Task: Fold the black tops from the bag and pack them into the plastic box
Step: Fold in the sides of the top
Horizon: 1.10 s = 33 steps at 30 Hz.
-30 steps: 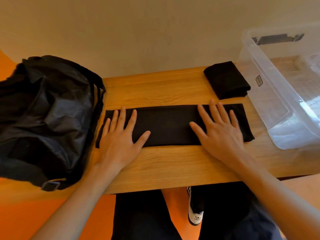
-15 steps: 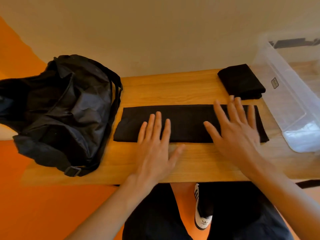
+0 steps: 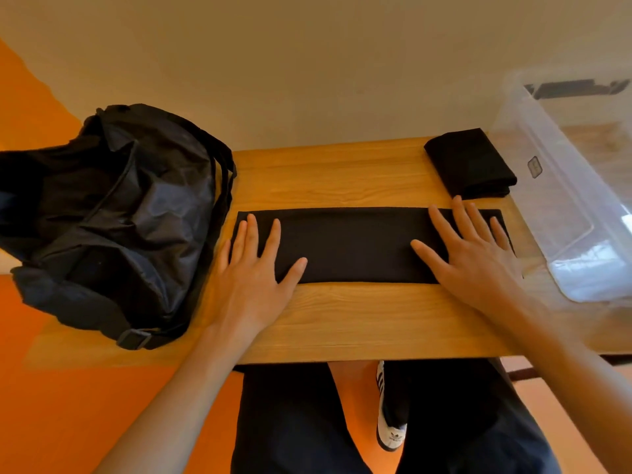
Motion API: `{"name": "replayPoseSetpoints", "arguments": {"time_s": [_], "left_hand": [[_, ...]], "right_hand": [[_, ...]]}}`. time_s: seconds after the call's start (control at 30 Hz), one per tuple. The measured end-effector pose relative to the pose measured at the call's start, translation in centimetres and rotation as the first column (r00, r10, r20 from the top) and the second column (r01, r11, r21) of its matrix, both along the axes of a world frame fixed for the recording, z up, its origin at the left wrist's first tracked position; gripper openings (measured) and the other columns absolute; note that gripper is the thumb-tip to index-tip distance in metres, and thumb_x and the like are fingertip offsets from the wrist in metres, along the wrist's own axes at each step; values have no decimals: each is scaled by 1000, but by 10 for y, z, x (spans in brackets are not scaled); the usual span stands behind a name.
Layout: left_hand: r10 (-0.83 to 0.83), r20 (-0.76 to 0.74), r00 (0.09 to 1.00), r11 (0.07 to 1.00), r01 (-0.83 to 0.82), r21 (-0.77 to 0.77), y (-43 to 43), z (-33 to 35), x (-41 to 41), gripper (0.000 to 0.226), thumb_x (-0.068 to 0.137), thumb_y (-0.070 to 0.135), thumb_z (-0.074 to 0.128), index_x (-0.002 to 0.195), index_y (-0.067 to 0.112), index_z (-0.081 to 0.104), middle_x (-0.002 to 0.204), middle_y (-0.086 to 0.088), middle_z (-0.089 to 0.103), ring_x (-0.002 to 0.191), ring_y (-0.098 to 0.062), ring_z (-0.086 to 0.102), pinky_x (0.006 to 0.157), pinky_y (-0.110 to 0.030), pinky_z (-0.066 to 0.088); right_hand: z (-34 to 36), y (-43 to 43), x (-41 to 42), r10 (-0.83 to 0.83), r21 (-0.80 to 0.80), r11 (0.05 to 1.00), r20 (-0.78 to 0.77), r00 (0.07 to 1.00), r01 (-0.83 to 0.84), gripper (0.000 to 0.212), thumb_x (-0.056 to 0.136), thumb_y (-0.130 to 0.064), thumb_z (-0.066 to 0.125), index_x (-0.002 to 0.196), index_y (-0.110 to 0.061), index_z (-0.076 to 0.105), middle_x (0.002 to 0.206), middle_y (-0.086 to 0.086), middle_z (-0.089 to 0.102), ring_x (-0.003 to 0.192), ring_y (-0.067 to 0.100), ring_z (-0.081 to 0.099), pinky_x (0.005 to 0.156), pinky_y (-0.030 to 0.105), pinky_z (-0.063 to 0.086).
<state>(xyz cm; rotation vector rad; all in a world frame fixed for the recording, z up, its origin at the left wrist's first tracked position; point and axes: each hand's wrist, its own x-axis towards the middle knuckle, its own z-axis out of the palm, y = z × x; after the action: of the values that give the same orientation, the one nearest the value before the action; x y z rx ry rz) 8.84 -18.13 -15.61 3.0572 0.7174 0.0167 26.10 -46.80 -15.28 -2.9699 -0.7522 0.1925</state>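
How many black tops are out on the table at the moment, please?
2: a long top under the left hand and right hand, a folded top by the plastic box. The bag may hide more.

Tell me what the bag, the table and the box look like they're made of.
Bag: likely thin nylon, black, crinkled with a dull sheen. Table: wood or wood-look laminate, visible grain, satin finish. Box: clear plastic, glossy; wood shows through.

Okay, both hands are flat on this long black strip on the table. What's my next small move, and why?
Probably pinch the black top at its left end with the left hand and fold it across toward the right hand, which rests flat on the other end. It lies smooth but long, far less compact than the folded top by the plastic box.
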Motion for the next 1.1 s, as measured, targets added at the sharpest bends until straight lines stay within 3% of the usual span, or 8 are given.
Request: {"name": "replayPoseSetpoints", "arguments": {"time_s": [0.1, 0.27, 0.53, 0.7, 0.83, 0.93, 1.03, 1.1], "left_hand": [[21, -6, 1000, 1000, -21, 21, -4, 2, 1, 87, 92, 78, -2, 164, 30, 2, 171, -15, -3, 158, -25, -9, 128, -47, 1], [23, 144, 989, 999, -28, 33, -35, 13, 12, 88, 97, 75, 6, 162, 18, 25, 168, -22, 11, 158, -34, 1, 128, -52, 2], [125, -60, 990, 989, -130, -73, -44, 7, 26, 94, 85, 80, -4, 163, 27, -10, 167, -27, -13, 155, -43, -14, 127, -54, -4], [-1, -74, 997, 999, -2, -46, -20, 4, 33, 94, 82, 85, -5, 162, 36, -9, 168, -22, -12, 156, -37, -14, 127, -50, -4], [-188, -107, 976, 979, 178, -99, 15, 12, 58, 92, 80, 86, -2, 160, 43, -9, 169, -15, -16, 156, -29, -18, 127, -45, -8], [-236, -39, 971, 967, 231, -105, 21, 20, 73, 87, 85, 81, 2, 162, 40, 2, 171, -13, -9, 157, -27, -15, 128, -47, -6], [-114, 126, 986, 992, 119, -34, -9, 25, 73, 80, 95, 72, 8, 164, 30, 15, 171, -17, 4, 158, -33, -2, 127, -51, -2], [9, 43, 999, 998, -6, -67, -32, 22, 72, 79, 97, 74, 10, 164, 31, 7, 170, -21, -2, 156, -40, -5, 126, -57, -4]], "right_hand": [[4, -14, 6, -6, -14, 1000, -24, 1000, 6, 90, 80, -88, -10, 157, -43, -18, 168, -1, -23, 152, 15, -26, 125, 43, -11], [8, -7, 6, 97, -22, 995, 57, 994, -96, 85, 86, -85, -7, 158, -41, -15, 168, 2, -20, 153, 19, -24, 127, 46, -8], [3, -22, 6, 88, -33, 995, -55, 995, -90, 86, 79, -88, -12, 154, -46, -22, 166, -6, -26, 151, 15, -28, 127, 44, -8], [9, -21, -41, -14, 36, 999, -92, 996, 18, 85, 81, -85, -16, 154, -42, -26, 166, 0, -29, 151, 18, -29, 125, 43, -12], [21, -22, -88, -39, -55, 998, -110, 993, 33, 86, 82, -82, -16, 153, -36, -31, 162, 9, -35, 150, 24, -33, 125, 43, -15], [30, -26, -71, 124, 28, 992, -61, 990, -122, 82, 88, -83, -7, 156, -40, -24, 163, 7, -32, 150, 21, -34, 125, 43, -15], [31, -33, -35, 445, 19, 896, -14, 896, -444, 75, 97, -78, 6, 160, -40, -11, 168, 3, -23, 152, 17, -29, 126, 44, -11], [26, -35, -24, 574, -10, 818, -45, 818, -575, 71, 100, -75, 12, 160, -42, -7, 169, 0, -19, 153, 15, -26, 127, 45, -9]]}}
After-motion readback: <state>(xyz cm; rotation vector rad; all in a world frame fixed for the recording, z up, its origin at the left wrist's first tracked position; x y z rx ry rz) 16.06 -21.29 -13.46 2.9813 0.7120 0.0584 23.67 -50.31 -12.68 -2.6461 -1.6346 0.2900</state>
